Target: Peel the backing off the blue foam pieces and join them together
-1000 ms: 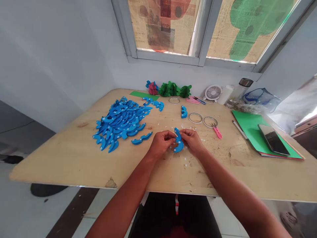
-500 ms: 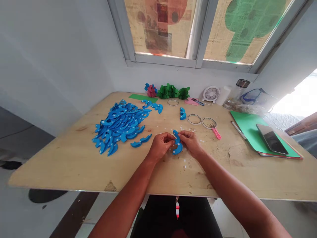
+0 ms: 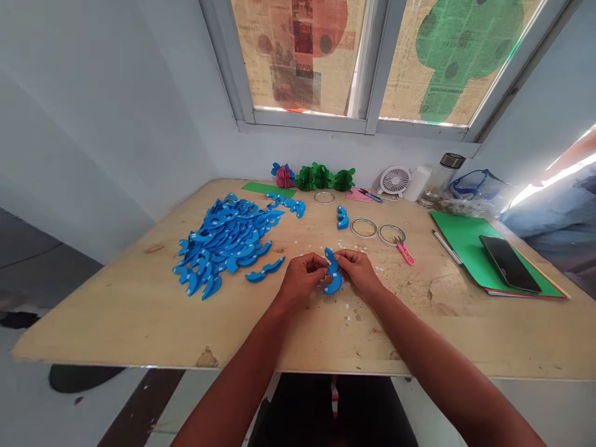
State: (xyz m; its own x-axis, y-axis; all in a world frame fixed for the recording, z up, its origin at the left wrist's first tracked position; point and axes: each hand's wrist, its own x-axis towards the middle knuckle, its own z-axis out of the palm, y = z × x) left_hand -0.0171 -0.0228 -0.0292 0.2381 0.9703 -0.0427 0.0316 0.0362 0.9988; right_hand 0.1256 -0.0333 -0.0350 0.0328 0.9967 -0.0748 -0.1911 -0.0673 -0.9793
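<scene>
Between my two hands is a wavy blue paper cutout [image 3: 333, 285] with small white squares on it, just above the table. My right hand [image 3: 357, 270] pinches its upper right edge. The fingers of my left hand [image 3: 302, 277] are pinched together at its left edge; whether a tiny bit sits between the fingertips I cannot make out. Left of my left hand lies a single blue cutout [image 3: 265, 270], beside a large pile of blue cutouts [image 3: 228, 233]. Small white scraps [image 3: 347, 306] are scattered on the wood around my hands.
Tape rolls [image 3: 364, 228] and pink-handled snips [image 3: 405, 251] lie beyond my right hand. A phone [image 3: 510, 264] rests on green paper sheets [image 3: 459, 239]. Along the wall stand green paper ornaments [image 3: 321, 177], a small fan [image 3: 395, 180] and a bottle [image 3: 440, 180]. Another person is partly visible at far right.
My hands stay almost in place on the blue cutout, with only slight finger movement. The view has tilted up a little. At far right, the other person's arm has moved up.
</scene>
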